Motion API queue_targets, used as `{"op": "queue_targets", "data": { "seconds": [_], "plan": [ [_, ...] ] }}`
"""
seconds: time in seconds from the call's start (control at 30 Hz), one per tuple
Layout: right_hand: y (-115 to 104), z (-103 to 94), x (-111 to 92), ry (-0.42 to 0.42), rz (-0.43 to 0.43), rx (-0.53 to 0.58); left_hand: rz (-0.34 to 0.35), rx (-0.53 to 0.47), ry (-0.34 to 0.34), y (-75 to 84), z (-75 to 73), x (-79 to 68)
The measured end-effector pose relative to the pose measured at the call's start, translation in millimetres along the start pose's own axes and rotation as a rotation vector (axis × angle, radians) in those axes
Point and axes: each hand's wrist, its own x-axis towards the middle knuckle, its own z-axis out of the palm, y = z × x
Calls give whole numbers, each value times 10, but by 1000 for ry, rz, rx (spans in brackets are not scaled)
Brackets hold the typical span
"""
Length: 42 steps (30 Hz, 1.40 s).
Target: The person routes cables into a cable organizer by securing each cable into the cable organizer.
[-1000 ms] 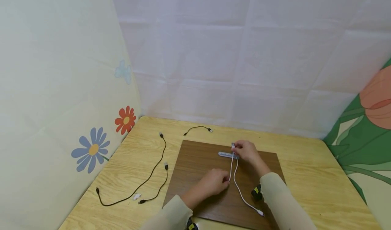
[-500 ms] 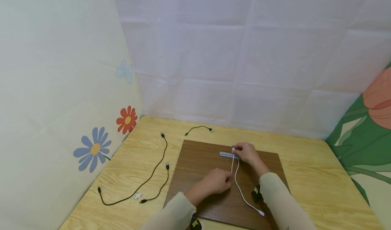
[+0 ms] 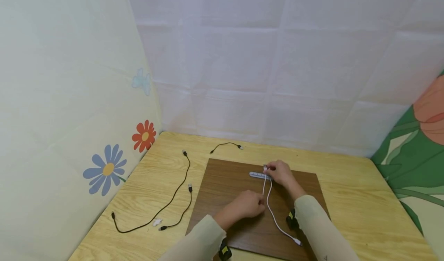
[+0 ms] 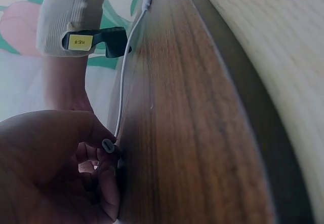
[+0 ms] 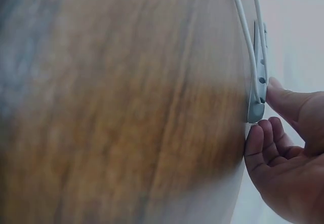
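Observation:
My right hand (image 3: pixel 280 172) pinches a white USB cable (image 3: pixel 265 182) just below its metal-tipped plug, over the right end of a pale blue-grey cable clip strip (image 3: pixel 258 175). That cable runs down to my left hand (image 3: pixel 248 204). Between left thumb and fingers, a small round-ended connector (image 4: pixel 108 145) shows in the left wrist view. A second white cable (image 3: pixel 275 222) leads from the strip's right end to a plug lying at the lower right. In the right wrist view, it sits in the end slot of the slotted strip (image 5: pixel 256 113), beside the right thumb.
Both hands are over a dark wooden board (image 3: pixel 222 184) on a light wood-grain table (image 3: pixel 364 199). A long black cable (image 3: pixel 169 203), a shorter one (image 3: pixel 185 211) and a small white piece (image 3: pixel 157 222) lie left. Another black cable (image 3: pixel 225 143) lies behind the board.
The plug in my right hand has come down slightly towards the strip. My left hand has shifted a little to the right. The black cables and the second white cable lie as before.

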Motion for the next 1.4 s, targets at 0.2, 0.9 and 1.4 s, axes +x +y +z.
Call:
{"op": "queue_targets", "data": {
  "seconds": [0.2, 0.9, 1.4],
  "plan": [
    [-14, -1, 43, -2, 12, -15, 11, 62, 0, -2, 7, 55],
    [1, 24, 14, -5, 44, 5, 27, 173, -46, 112, -90, -16],
    [53, -6, -21, 34, 74, 61, -8, 142, -94, 58, -49, 11]
  ]
}}
